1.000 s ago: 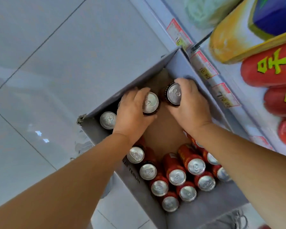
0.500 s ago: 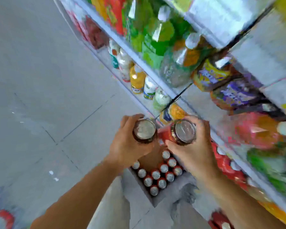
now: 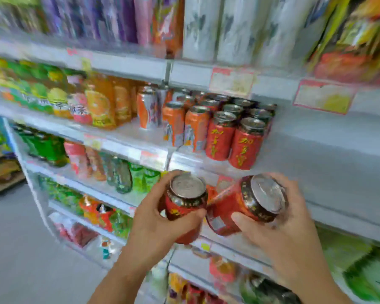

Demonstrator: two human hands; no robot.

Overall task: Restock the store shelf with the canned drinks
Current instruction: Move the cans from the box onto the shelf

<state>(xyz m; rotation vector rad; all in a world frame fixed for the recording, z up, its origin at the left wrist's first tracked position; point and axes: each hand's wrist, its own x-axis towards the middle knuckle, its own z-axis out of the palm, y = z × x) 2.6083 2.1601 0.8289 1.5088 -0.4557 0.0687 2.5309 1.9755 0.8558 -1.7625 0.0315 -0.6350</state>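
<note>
Over on the left, juice bottles (image 3: 101, 106) crowd the shelf (image 3: 327, 154). Next come orange cans (image 3: 195, 128), then a block of shelved red cans (image 3: 246, 145) standing upright, with bare shelf to their right. Lower down, in front of the shelf edge, the left hand (image 3: 156, 224) grips the left can (image 3: 185, 202), fingers and thumb curled round its body, silver top up. Just beside it is the right can (image 3: 244, 205), tilted leftwards. The right hand (image 3: 283, 227) presses its thumb on the side and wraps its fingers behind the rim. Whether the two cans touch, I cannot tell.

L red can (image 3: 184, 208) upright, R red can (image 3: 233, 204) tilted, silver tops
</note>
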